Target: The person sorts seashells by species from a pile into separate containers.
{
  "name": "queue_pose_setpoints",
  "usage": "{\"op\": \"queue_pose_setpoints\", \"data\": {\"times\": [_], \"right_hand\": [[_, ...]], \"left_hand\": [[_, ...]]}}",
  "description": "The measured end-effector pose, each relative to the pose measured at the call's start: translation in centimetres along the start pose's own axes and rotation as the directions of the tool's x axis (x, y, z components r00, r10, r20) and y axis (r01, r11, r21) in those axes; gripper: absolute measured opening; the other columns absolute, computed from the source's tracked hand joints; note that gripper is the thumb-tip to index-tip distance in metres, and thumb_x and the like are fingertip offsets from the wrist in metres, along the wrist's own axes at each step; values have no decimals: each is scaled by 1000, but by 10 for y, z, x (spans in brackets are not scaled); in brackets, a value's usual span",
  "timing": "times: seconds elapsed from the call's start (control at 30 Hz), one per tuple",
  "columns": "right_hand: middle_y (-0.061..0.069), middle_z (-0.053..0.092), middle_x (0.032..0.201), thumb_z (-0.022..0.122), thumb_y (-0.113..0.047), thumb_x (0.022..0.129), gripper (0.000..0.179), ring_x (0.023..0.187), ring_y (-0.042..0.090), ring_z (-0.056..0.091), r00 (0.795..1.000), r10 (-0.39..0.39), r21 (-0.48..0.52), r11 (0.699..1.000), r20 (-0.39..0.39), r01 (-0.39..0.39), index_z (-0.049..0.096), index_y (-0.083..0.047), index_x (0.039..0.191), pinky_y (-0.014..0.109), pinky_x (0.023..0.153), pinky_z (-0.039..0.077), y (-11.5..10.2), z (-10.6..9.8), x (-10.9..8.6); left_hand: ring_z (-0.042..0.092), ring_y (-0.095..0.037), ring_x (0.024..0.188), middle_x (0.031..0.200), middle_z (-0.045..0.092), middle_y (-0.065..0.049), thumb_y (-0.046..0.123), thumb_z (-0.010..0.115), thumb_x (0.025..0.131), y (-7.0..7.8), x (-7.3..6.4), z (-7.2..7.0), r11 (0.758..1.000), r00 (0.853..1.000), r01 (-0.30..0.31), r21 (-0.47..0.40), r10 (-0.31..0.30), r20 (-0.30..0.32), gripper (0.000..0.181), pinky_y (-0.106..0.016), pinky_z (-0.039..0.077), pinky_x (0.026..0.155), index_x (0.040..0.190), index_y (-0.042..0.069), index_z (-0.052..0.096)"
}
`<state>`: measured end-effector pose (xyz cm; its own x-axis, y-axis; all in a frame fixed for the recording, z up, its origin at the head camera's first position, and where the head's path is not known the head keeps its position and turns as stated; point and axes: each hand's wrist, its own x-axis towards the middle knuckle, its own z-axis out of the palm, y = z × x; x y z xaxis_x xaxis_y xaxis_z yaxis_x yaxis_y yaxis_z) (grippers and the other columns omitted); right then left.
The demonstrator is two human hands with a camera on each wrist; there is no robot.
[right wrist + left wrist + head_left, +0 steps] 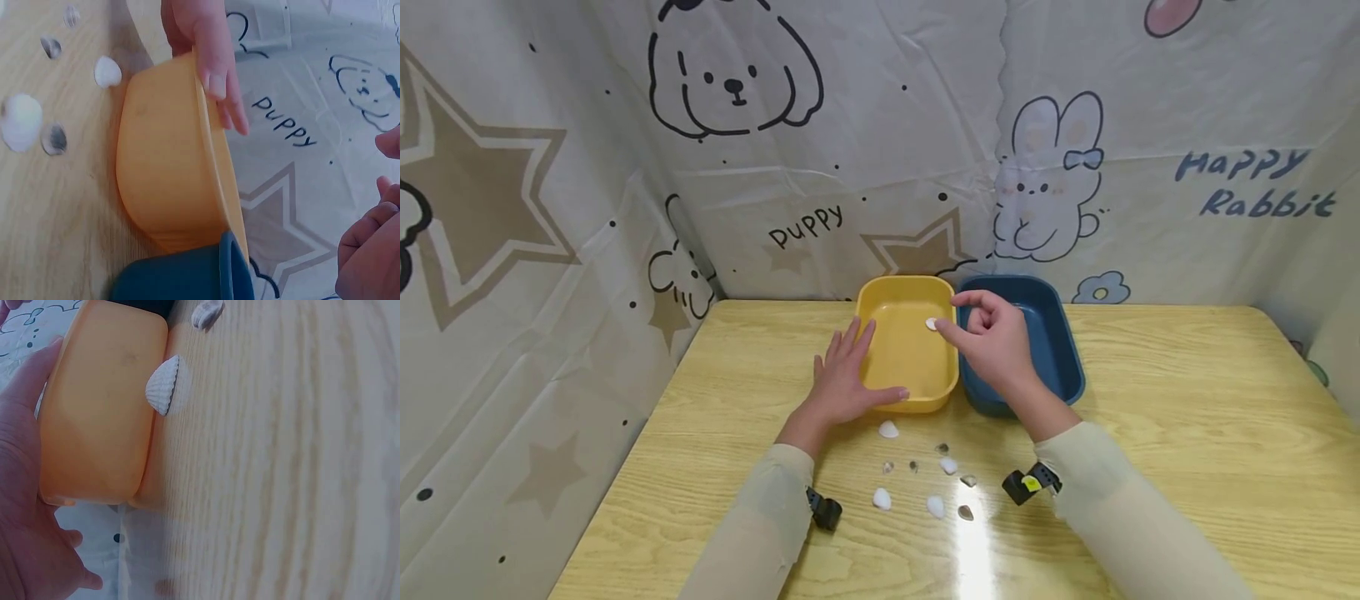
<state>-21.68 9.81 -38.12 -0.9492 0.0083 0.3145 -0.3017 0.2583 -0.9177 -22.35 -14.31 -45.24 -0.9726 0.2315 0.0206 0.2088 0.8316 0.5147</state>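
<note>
My left hand (842, 387) rests on the yellow tray (906, 406), fingers spread at its left side and thumb over the front rim. Over the tray's right rim is my right hand (996, 337), thumb and index finger apart, other fingers curled. A small white shell (931, 323) shows just beyond the right thumb tip, inside the tray's outline; whether it touches the thumb or the tray floor I cannot tell. On the table in front lie a ridged white shell (164, 386), more white shells (882, 499) and several small brownish shells (966, 512).
A dark blue tray (1067, 358) stands against the yellow tray's right side, partly under my right forearm. Behind both trays hangs a printed cloth (925, 158), along the back edge of the wooden table (1187, 417). Dark wrist cameras (826, 510) sit on both sleeves.
</note>
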Motion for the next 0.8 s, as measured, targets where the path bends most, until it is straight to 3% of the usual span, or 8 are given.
{"op": "queue_pose_setpoints", "data": {"times": [0.2,0.5,0.8], "right_hand": [[5,31,57,77,-5,88,25,46,15,31,999,-20,-1,1000,32,20,66,0,109,25,45,26,-9,-2,-19],[5,32,58,83,-15,84,27,46,19,32,997,-24,32,999,71,22,69,-7,106,29,47,29,4,-6,-44],[4,32,57,84,-14,83,27,47,18,32,995,0,33,999,101,-3,70,-8,104,28,47,29,14,-7,-63]], "left_hand": [[-2,-34,151,167,-5,6,85,65,68,-2,1,1,1000,1000,-7,1,7,-3,121,-69,2,110,162,34,6],[-2,-34,151,167,-4,5,83,66,69,-2,1,1,1000,1000,-7,5,7,-9,121,-68,3,111,162,34,6],[-5,-30,151,167,-4,5,81,68,70,1,-1,-1,1000,1000,0,9,0,-6,120,-67,3,111,162,34,6]]}}
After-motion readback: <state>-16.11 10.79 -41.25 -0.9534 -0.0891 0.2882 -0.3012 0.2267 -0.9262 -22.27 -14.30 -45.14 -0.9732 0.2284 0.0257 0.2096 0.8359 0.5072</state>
